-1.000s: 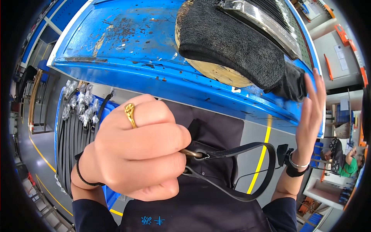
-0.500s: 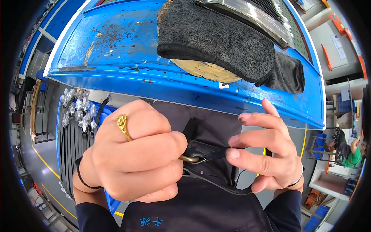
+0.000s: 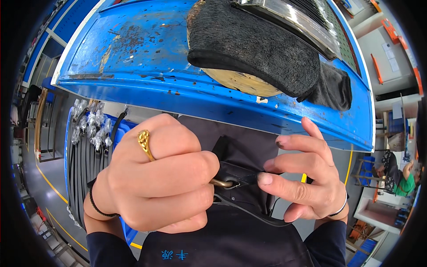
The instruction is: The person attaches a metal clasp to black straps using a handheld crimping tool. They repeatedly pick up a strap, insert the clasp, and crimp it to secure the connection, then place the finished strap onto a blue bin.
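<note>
My left hand [image 3: 160, 178] is closed in a fist, with a gold ring on one finger. Out of the fist pokes a curved brass-coloured metal piece [image 3: 221, 183]; the rest of it is hidden in the hand. Its tip sits at an eyelet-like hole in a black strap [image 3: 262, 217]. Two fingertips of my right hand [image 3: 307, 173] pinch the strap just right of that hole, while the upper fingers stay raised and apart. One fingertip is stained dark. The strap also curves below the right hand. Behind it hangs my dark apron [image 3: 213, 240].
Beyond my hands stands a scuffed blue workbench [image 3: 129, 58]. On it a black fleecy cloth [image 3: 253, 49] covers a round yellowish piece, beside a metal-edged holder [image 3: 289, 22]. Several black straps with plastic-wrapped ends [image 3: 95, 129] hang over a blue container at left. A person in green [image 3: 407, 180] is far right.
Both hands keep almost the same place and hold. The right fingertips have shifted slightly left along the strap, and the bench view has moved a little.
</note>
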`<state>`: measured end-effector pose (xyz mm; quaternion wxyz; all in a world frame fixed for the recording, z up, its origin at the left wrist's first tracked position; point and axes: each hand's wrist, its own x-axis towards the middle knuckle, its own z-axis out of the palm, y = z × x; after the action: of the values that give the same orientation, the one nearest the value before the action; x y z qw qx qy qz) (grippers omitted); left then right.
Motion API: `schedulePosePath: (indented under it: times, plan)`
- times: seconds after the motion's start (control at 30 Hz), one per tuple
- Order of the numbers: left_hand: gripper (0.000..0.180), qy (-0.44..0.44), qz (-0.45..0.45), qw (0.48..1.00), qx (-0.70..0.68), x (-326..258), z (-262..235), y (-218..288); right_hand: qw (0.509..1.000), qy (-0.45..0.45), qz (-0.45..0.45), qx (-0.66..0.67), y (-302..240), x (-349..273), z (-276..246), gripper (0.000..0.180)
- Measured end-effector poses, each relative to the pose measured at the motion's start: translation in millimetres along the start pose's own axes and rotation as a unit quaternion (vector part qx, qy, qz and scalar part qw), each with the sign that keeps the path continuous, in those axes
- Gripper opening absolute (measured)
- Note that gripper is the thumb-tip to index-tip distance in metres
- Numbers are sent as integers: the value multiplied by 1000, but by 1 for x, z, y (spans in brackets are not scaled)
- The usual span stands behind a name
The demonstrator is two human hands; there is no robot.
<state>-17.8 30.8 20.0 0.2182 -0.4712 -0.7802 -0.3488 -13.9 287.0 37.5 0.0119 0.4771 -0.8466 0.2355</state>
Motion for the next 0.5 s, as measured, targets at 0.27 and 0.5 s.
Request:
schedulePosePath:
  times: [0.27, 0.5]
  plan:
    - [13, 3, -8, 1000, -4, -1, 0, 2, 1000, 7, 9, -2, 3, -1, 1, 60]
    - [15, 10, -16, 1000, 10, -3, -4, 4, 951, 218, 194, -104, 32, -18, -17, 57]
